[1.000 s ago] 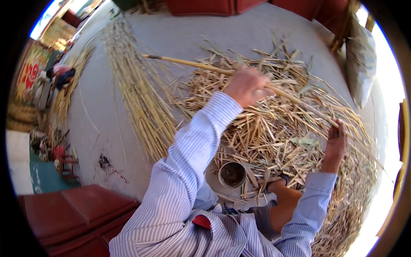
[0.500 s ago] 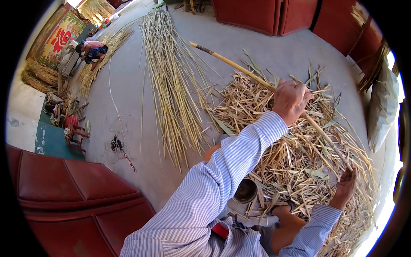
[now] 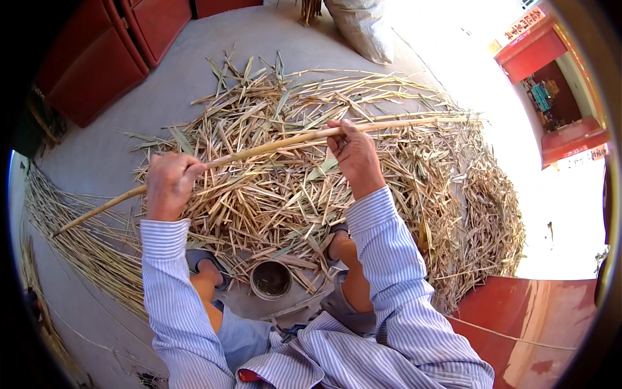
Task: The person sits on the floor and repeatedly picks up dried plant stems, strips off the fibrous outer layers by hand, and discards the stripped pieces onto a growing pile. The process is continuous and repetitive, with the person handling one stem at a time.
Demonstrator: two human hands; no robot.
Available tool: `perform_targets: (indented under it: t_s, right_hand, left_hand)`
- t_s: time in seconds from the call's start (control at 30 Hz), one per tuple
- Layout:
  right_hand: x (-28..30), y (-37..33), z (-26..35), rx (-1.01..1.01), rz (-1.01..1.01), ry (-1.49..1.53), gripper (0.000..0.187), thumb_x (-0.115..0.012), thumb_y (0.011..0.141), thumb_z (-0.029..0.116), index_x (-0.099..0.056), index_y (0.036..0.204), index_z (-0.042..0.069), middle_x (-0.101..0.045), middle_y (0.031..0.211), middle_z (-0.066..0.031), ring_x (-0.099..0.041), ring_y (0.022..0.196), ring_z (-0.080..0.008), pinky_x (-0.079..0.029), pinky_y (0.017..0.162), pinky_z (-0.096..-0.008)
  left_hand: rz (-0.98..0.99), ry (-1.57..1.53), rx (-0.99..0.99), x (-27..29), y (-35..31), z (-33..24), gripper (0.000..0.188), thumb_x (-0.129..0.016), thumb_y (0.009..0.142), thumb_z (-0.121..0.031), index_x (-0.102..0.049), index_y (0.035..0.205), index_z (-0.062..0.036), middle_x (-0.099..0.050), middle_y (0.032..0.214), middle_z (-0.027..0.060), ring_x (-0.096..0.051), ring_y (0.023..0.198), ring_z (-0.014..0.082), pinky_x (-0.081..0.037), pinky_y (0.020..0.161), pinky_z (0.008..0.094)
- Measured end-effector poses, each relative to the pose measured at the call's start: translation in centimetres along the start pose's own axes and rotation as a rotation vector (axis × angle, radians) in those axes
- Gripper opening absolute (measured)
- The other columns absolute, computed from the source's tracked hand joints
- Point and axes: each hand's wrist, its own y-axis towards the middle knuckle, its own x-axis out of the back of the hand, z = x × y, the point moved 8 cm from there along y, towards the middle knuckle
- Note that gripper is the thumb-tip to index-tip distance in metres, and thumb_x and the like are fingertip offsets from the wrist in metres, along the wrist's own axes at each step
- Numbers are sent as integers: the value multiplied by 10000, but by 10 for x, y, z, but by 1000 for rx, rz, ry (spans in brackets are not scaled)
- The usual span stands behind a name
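Note:
A long yellowish reed stalk (image 3: 272,145) is held slantwise in front of me, its left end lower in the picture and its right end reaching toward the bright doorway. My left hand (image 3: 170,185) is closed round it left of the middle, with a length sticking out beyond the fist. Farther right along the stalk, my right hand (image 3: 355,155) pinches it between thumb and fingers. Below both hands spreads a thick heap of husks and cut reed pieces (image 3: 272,214). A round pot (image 3: 271,280) with dark contents stands between my feet.
A bundle of long reeds (image 3: 97,249) lies at the left. Red padded furniture (image 3: 94,55) stands at the upper left, and a whitish sack (image 3: 363,29) at the top. A red panel (image 3: 531,324) lies at the lower right, with a cord (image 3: 512,336) across it.
My view has swung to the right, and the person at the far left is out of sight. Both hands still hold the stalk, which now runs more level across the picture.

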Motion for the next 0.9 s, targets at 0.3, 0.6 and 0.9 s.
perform_targets:
  t_s: [0.3,0.6,0.9]
  right_hand:
    - [-13,-4,3,63,36,-198,232,-648,925,248,-631,950,19,-703,877,-107,-687,733,-139,-558,596,-198]
    - [-49,-31,-19,-16,109,-29,206,-590,962,212,-607,1014,14,-693,911,-109,-628,704,-114,-564,645,-220]
    - [-60,-48,-28,10,158,-196,277,-668,912,265,-606,1011,14,-690,874,-91,-687,747,-141,-552,604,-210]
  left_hand:
    - [103,128,18,-7,-15,9,556,-822,654,-264,-609,1118,-46,-665,1012,106,-609,938,255,-408,835,411]
    - [-124,-21,-137,-14,13,-49,276,-791,698,-177,-644,906,-73,-656,766,47,-619,723,240,-429,709,399]
    - [-251,123,-323,-33,7,-82,317,-791,685,-140,-639,951,-59,-686,953,44,-635,848,209,-459,718,382]
